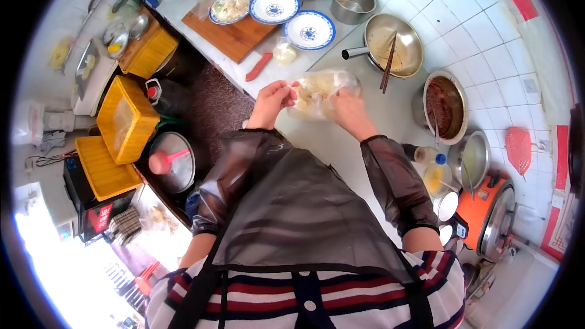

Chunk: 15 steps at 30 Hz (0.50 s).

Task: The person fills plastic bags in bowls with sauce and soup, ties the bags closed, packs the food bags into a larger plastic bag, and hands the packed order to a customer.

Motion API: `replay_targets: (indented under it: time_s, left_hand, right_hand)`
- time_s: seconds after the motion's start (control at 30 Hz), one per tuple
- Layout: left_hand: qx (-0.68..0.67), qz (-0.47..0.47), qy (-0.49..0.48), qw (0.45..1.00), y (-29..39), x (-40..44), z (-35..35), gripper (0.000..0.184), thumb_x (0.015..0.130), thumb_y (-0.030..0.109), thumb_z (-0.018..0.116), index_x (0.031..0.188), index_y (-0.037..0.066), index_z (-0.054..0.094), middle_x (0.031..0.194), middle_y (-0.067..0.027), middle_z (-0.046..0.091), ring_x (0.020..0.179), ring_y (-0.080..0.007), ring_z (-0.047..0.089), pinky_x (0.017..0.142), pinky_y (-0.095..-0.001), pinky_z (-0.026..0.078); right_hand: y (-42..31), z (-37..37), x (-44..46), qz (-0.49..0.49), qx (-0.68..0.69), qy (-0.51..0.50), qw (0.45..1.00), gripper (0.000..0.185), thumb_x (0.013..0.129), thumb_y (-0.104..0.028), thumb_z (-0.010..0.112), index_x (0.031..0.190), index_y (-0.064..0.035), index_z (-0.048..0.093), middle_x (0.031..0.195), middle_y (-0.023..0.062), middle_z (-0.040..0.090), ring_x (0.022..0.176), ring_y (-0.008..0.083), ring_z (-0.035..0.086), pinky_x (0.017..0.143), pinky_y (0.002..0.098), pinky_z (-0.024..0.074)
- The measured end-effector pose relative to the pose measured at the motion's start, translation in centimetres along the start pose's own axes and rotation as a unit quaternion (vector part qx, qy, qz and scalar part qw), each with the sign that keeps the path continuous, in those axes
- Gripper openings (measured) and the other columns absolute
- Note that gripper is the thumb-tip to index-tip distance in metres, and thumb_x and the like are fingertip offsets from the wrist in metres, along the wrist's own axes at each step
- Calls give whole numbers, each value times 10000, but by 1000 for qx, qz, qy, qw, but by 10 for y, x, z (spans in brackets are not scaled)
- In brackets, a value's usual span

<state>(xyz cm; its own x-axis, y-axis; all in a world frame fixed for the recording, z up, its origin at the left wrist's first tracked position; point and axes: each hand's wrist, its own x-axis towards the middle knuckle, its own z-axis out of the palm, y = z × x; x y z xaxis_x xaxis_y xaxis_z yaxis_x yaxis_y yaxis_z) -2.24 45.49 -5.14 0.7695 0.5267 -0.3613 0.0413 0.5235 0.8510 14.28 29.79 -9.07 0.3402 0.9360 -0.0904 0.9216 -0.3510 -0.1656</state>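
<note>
A clear plastic bag (312, 105) with pale yellowish contents lies on the grey countertop in front of me. My left hand (269, 105) pinches the bag's left edge between thumb and fingers. On the other side, my right hand (353, 114) is closed at the bag's right part, its fingertips partly hidden in the plastic. Just beyond the bag sit a small knotted bag (284, 53) with something pale in it and a red-handled knife (259, 66).
Blue-patterned plates (309, 29) and a wooden cutting board (234, 42) stand at the back. To the right are a wok (408, 42) with chopsticks, a pot of red paste (445, 106) and an orange cooker (481, 207). Yellow crates (125, 119) stand at left.
</note>
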Motion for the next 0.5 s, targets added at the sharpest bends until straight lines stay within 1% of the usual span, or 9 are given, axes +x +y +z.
replay_targets:
  time_s: [0.07,0.1,0.17,0.23,0.3,0.37,0.4,0.47,0.5]
  left_hand:
    - [-2,6,-4,1000,2,1,3,166,909,90,458,940,-36,562,841,-51,601,684,-85,511,698,-228,449]
    - [-5,14,-11,1000,1,1,4,166,908,88,458,940,-39,562,855,-58,607,686,-85,512,708,-230,449]
    - [-11,7,-15,1000,-2,2,9,166,908,86,457,943,-39,560,860,-62,608,689,-87,512,715,-231,448]
    - [-20,4,-20,1000,-3,3,14,166,908,84,456,947,-40,559,865,-66,610,693,-88,513,722,-232,446]
    - [3,1,-11,1000,-1,4,17,260,921,94,450,1110,-62,537,819,-17,557,725,-80,493,737,-219,424]
    - [7,5,-13,1000,4,5,15,262,919,94,453,1112,-62,537,828,-21,564,729,-82,497,742,-222,427]
    - [10,3,-13,1000,5,3,13,264,918,94,455,1114,-63,537,837,-26,570,734,-83,502,748,-224,431]
    - [4,-2,-13,1000,7,2,10,266,917,95,457,1116,-64,537,844,-30,575,735,-84,505,752,-226,434]
    - [-1,-6,-18,1000,8,3,8,268,917,96,458,1117,-64,537,850,-34,580,736,-85,508,756,-227,437]
  right_hand:
    - [-16,-8,-5,-7,74,76,994,178,721,-118,584,874,-150,669,897,118,572,836,281,616,660,433,480]
    - [-21,0,-5,-6,76,74,994,178,721,-118,584,874,-150,669,897,118,572,836,281,616,660,433,480]
    - [-30,24,-5,-4,-3,3,1000,261,699,-214,649,920,-74,647,900,110,577,842,291,603,675,409,485]
    - [-30,34,3,-2,19,10,1000,272,696,-223,653,918,-65,644,900,115,586,845,294,602,685,414,481]
    - [-25,31,17,1,39,24,999,283,693,-231,656,916,-57,641,900,119,595,848,297,602,695,420,478]
    - [-19,27,32,58,73,-76,993,179,737,-191,578,863,-88,654,900,109,621,852,288,610,669,452,474]
    - [-17,25,37,56,73,-78,993,179,737,-191,578,863,-88,654,900,109,621,852,288,610,669,452,474]
    - [-14,23,39,42,80,-26,996,158,729,-174,585,831,-79,659,889,126,632,875,305,609,694,451,475]
    - [-16,16,35,41,82,-28,995,158,729,-174,585,831,-79,659,889,126,632,875,305,609,694,451,475]
